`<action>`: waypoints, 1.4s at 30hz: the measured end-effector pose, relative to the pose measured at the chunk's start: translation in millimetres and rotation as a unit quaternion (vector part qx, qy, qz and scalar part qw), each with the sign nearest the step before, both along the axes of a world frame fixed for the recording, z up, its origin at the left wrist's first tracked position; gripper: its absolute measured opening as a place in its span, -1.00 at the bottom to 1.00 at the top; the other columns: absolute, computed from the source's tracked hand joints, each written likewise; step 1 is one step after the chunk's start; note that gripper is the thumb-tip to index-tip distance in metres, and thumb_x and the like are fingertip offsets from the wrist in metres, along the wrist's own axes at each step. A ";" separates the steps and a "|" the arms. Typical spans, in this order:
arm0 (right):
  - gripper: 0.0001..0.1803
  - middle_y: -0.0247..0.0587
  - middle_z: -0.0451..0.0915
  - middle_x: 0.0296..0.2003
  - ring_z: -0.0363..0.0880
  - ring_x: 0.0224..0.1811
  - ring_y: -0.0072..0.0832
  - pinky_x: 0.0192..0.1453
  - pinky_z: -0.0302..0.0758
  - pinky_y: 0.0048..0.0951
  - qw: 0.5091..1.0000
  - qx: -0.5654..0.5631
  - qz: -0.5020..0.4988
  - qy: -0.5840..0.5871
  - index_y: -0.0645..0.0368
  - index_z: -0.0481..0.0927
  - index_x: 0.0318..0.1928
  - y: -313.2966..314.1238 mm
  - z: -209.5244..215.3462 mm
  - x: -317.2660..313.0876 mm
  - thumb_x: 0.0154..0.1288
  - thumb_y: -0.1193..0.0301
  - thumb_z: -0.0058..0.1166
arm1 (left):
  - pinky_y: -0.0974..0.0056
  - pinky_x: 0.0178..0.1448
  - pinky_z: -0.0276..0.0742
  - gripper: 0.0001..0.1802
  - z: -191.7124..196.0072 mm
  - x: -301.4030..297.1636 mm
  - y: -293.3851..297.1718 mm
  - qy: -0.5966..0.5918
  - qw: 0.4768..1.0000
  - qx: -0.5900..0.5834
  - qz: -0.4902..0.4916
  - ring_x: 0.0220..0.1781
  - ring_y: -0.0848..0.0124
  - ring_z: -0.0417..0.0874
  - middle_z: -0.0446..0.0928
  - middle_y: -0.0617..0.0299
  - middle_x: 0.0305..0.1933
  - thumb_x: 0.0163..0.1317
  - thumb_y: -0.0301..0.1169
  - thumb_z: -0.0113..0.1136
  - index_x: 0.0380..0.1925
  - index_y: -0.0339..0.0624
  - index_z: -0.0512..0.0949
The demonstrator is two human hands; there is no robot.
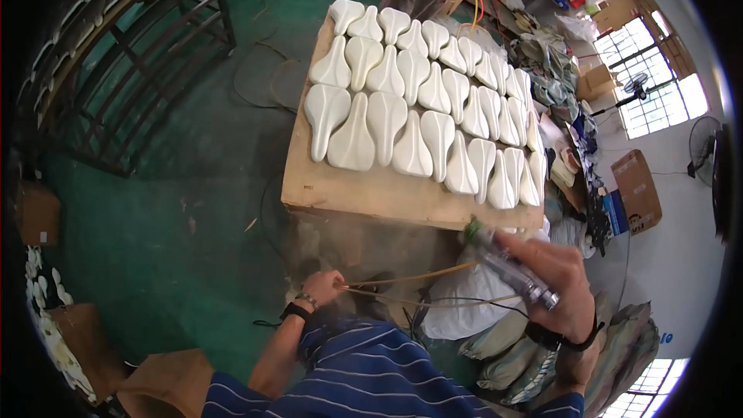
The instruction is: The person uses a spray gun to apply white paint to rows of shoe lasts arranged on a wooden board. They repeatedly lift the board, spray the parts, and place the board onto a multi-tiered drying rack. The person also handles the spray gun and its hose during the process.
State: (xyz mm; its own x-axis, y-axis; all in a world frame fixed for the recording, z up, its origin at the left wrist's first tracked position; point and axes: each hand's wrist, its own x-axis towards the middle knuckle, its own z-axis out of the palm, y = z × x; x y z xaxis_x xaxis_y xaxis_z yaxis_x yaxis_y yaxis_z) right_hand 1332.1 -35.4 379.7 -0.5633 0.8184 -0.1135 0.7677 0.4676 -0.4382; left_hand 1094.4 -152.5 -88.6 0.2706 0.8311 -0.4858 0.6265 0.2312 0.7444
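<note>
My right hand point(561, 279) has its grip clenched around the spray gun point(511, 267), nozzle pointing up-left. My left hand point(323, 288) pinches the yellowish hose point(410, 277) running across to it. White saddles point(410, 108) lie on the table point(364, 190) beyond both.

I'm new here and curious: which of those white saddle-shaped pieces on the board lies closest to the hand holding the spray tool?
The white piece at the board's near right corner, last in the front row. It lies just above the right hand and its spray tool.

Silvery spray gun point(511, 269) tilted in right hand point(559, 282); thin yellowish hose point(402, 280) pinched by left hand point(321, 288).
</note>
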 end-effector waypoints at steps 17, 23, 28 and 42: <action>-0.22 -0.05 0.67 -0.27 0.70 -0.29 -0.12 -0.18 0.59 -0.28 0.998 -0.046 0.024 0.044 0.28 0.54 0.28 1.2 -7.8 46.8 -0.10 0.50 0.31 | 0.06 -0.11 0.60 -0.65 21.1 25.7 7.4 -0.003 1.000 -0.015 -0.027 -0.19 0.05 0.74 0.73 0.04 -0.28 0.15 -0.11 0.42 -0.18 -0.08 0.69; -0.24 -0.07 0.67 -0.27 0.71 -0.29 -0.12 -0.21 0.59 -0.27 0.997 -0.054 0.046 0.022 0.24 0.55 0.28 0.3 -8.1 81.7 -0.05 0.46 0.34 | 0.05 -0.14 0.59 -0.67 19.2 48.4 7.7 -0.008 0.999 -0.045 -0.002 -0.21 0.04 0.73 0.72 0.04 -0.29 0.17 -0.11 0.41 -0.19 -0.06 0.69; -0.28 -0.01 0.68 -0.26 0.69 -0.25 -0.05 -0.18 0.59 -0.21 0.997 0.057 -0.024 0.052 0.26 0.57 0.24 14.6 -17.9 129.2 -0.09 0.59 0.29 | 0.06 -0.20 0.58 -0.65 34.2 86.8 1.0 0.031 0.999 0.010 0.015 -0.25 0.08 0.74 0.72 0.08 -0.34 0.15 -0.07 0.44 -0.21 -0.05 0.69; -0.23 -0.02 0.67 -0.27 0.66 -0.26 -0.05 -0.22 0.52 -0.21 0.984 0.058 0.149 0.076 0.21 0.53 0.30 54.9 -38.6 225.6 -0.08 0.61 0.28 | 0.09 -0.22 0.62 -0.61 82.1 210.8 -62.0 0.007 0.997 -0.031 0.074 -0.28 0.07 0.75 0.71 0.08 -0.37 0.19 0.01 0.41 -0.17 -0.01 0.67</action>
State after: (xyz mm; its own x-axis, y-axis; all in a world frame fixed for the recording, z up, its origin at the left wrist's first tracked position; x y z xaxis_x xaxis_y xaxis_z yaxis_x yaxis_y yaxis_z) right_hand 1557.7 19.4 341.0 -0.7838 0.6163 0.0762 0.5177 0.7162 -0.4679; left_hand 1305.2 -214.6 -6.4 0.1402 0.8297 -0.5403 0.5933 0.3665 0.7167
